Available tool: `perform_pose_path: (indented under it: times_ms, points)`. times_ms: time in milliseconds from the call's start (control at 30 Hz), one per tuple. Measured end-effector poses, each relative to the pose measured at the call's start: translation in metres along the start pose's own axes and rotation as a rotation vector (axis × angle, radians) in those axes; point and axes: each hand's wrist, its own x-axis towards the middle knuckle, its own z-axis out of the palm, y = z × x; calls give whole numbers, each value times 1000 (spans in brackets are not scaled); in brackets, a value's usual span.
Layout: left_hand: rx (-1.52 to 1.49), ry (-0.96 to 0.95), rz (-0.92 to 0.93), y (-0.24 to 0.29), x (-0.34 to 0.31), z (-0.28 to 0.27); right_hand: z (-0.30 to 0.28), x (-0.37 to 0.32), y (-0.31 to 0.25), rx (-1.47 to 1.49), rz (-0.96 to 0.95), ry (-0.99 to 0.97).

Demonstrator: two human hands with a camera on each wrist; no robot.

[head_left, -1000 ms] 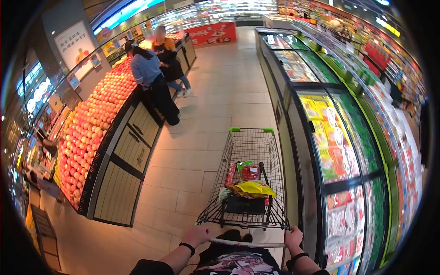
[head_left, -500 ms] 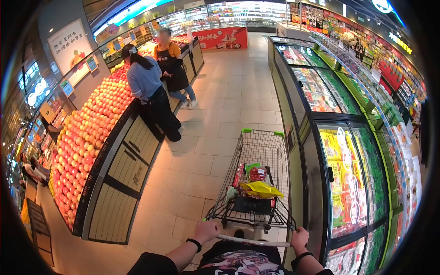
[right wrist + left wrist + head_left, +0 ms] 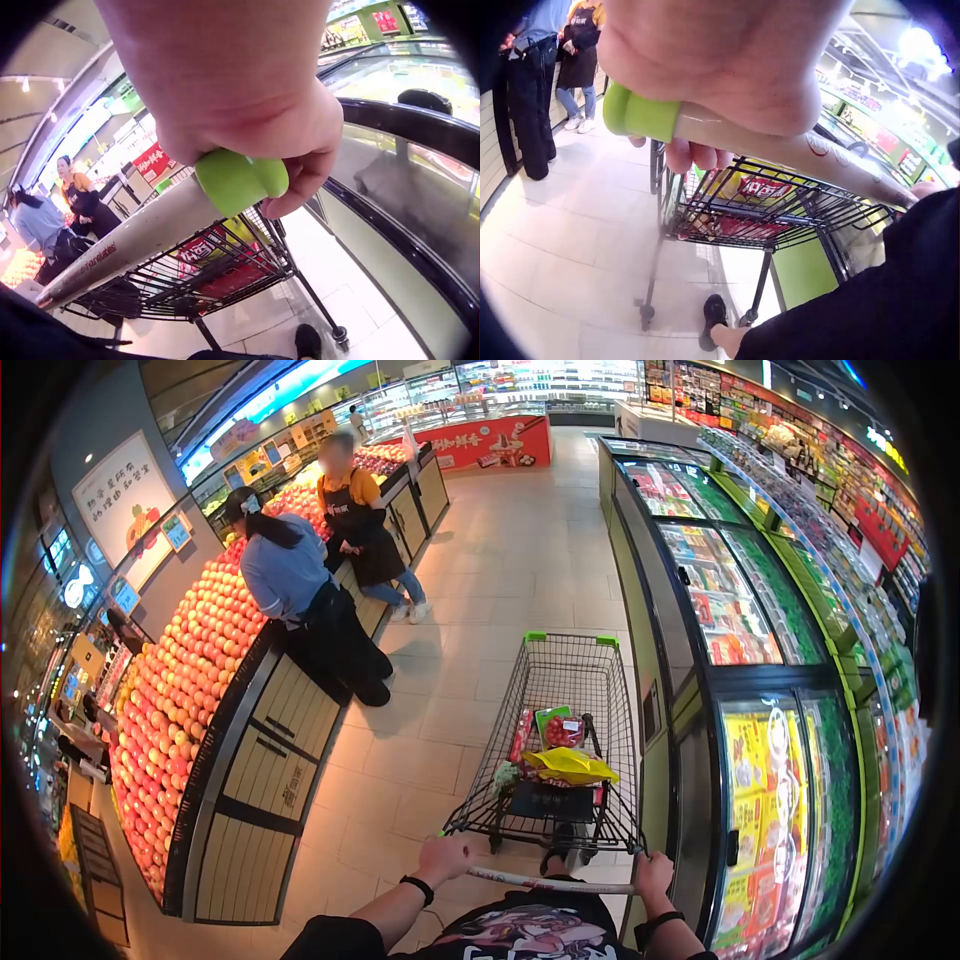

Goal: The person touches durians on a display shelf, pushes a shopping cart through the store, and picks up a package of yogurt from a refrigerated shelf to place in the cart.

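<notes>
1. Pale floor tiles (image 3: 500, 575) run down the shop aisle around us.
2. At left we see apples (image 3: 190, 680) heaped on a table (image 3: 262, 785), with two people (image 3: 290, 565) beside it.
3. Our left hand (image 3: 446, 858) wraps round the left end of the cart handle (image 3: 550, 882).
4. Beyond it, our cart (image 3: 572, 639) carries a yellow bag (image 3: 572, 764) near a box of red fruit (image 3: 563, 733).
5. Our right hand (image 3: 654, 876) grips the handle's right end.
6. Freezers (image 3: 765, 678) stand rightmost, near the cart.

Whitish handle (image 3: 550, 883), lime-green end caps (image 3: 234, 182)

"所有" on poster (image 3: 133, 508) (partly legible)
</notes>
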Motion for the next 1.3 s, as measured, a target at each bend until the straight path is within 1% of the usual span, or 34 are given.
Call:
perform_pose_path:
  times_ms: [67,167,267,333,367,433,467,500,533,567,600,633,667,733,800,867,933,1033,1100,1167,1200,1267,1300]
  points:
    - [-9,9,-8,11,33,-10,-6,41,-17,-13,-17,2]
    - [47,-17,-17,16,89,-30,-15,97,-58,1,34,-87]
    - [23,-24,-13,31,143,-48,-23,152,-98,7,-9,-35]
    - [17,-53,-89,41,181,-58,-30,186,-126,8,39,-35]
    - [21,-70,-65,42,201,-58,-35,203,-141,6,35,-42]
    - [18,-16,-99,39,238,-58,-40,237,-163,-20,51,-61]
    - [31,-40,-63,38,256,-62,-37,255,-173,-39,65,-74]
    - [37,-8,-65,41,274,-69,-34,274,-181,-48,50,-91]
    - [38,28,-66,44,292,-81,-38,287,-195,-45,86,-78]
    - [42,15,-36,43,312,-85,-39,303,-209,-32,71,-89]
    - [5,47,-45,40,332,-89,-41,318,-223,-20,53,-99]
    - [-35,78,-58,39,352,-92,-37,334,-231,-12,64,-108]
    - [-35,67,-36,39,374,-96,-35,351,-242,-13,88,-99]
    - [-47,125,-31,35,416,-111,-32,381,-271,-9,110,-124]
    - [-45,111,-9,20,460,-121,-35,405,-306,-9,138,-131]
    - [-42,95,-1,17,501,-136,-28,432,-336,-50,138,-152]
    - [26,80,19,13,545,-155,-19,466,-358,0,122,-144]
    - [-12,106,23,13,605,-171,-13,514,-392,-25,84,-102]
    - [16,94,26,11,650,-180,-9,552,-415,-28,76,-100]
    - [39,85,26,17,694,-195,-9,590,-441,-49,37,-87]
    - [31,79,11,19,715,-202,-9,609,-453,-47,49,-87]
    - [28,65,6,27,750,-215,-12,647,-478,-91,12,-112]
    - [23,52,-29,32,771,-222,-14,668,-490,-78,-1,-101]
